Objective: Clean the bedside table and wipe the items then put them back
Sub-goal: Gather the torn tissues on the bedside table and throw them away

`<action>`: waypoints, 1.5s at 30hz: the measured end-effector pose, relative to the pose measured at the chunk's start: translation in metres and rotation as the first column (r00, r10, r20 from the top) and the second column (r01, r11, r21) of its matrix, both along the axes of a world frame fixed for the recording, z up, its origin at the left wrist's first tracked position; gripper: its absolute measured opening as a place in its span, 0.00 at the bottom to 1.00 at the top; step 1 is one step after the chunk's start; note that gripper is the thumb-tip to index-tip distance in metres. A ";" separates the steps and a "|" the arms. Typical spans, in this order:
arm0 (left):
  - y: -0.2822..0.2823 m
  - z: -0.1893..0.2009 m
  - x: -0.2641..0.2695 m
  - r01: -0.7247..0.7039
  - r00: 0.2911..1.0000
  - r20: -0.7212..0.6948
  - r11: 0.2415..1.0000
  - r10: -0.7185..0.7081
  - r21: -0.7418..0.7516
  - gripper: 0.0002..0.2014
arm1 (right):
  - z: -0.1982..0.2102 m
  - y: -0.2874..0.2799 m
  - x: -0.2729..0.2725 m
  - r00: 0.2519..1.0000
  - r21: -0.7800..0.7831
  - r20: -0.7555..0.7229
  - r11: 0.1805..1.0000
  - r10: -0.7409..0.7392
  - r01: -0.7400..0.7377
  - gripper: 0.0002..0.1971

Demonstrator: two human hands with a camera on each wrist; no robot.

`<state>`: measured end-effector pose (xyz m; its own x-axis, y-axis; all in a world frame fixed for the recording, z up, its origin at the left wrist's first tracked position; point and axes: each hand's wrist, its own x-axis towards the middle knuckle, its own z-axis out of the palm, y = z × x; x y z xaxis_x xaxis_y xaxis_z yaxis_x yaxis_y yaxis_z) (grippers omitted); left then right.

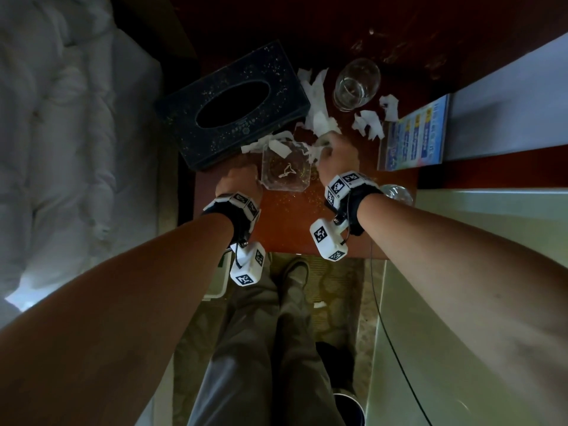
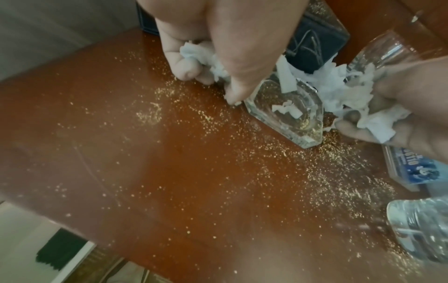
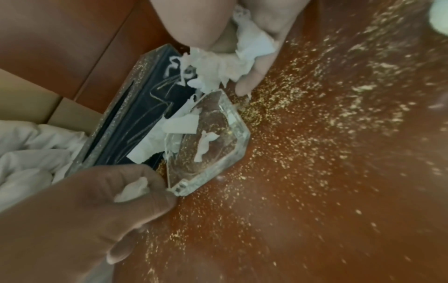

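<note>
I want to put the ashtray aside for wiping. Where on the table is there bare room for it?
Free, though gritty: the near strip of the red-brown wooden table, between the two wrists. Crowded: the clear glass ashtray sits between the left hand and right hand, with the black tissue box, torn white tissue scraps, drinking glass and blue card behind.

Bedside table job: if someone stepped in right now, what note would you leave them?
Left hand grips wadded paper scraps beside the glass ashtray. Right hand clutches more paper at the ashtray's far corner. Tissue box, drinking glass, blue sign and bottle all remain on the table.
Done: some scraps gathered.
Left: remaining scraps, yellow crumbs, wiping every item, putting them back.
</note>
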<state>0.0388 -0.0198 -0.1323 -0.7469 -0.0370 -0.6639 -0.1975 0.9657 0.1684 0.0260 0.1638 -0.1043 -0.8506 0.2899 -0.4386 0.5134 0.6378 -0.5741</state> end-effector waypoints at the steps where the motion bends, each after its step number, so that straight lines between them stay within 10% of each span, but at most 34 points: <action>1: -0.001 0.002 0.001 -0.011 1.000 -0.019 1.000 0.011 0.012 0.13 | -0.001 0.000 0.000 1.000 -0.011 0.029 1.000 -0.010 0.011 0.10; 14: 0.012 0.044 -0.017 0.135 0.964 -0.232 0.990 -0.126 0.025 0.15 | 0.009 -0.003 0.008 0.998 -0.010 0.062 1.000 0.018 -0.017 0.09; 22: 0.034 0.041 -0.040 0.452 0.850 -0.220 0.877 -0.478 -0.160 0.22 | 0.013 -0.007 0.002 0.842 0.084 0.179 0.845 0.509 -0.529 0.10; 31: 0.044 0.031 -0.051 0.514 0.823 -0.110 0.814 -0.557 -0.270 0.16 | -0.001 -0.023 -0.004 0.719 0.224 0.256 0.684 0.647 -0.695 0.08; 45: 0.010 0.027 -0.034 0.328 0.929 -0.149 0.940 -0.339 -0.092 0.14 | 0.006 -0.008 0.002 0.954 0.038 0.069 0.955 0.292 -0.295 0.05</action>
<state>0.0050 -0.0096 -0.1058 -0.8199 0.1941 -0.5387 0.1624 0.9810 0.1064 0.0281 0.1558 -0.0984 -0.8729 0.0530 -0.4851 0.3328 0.7917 -0.5124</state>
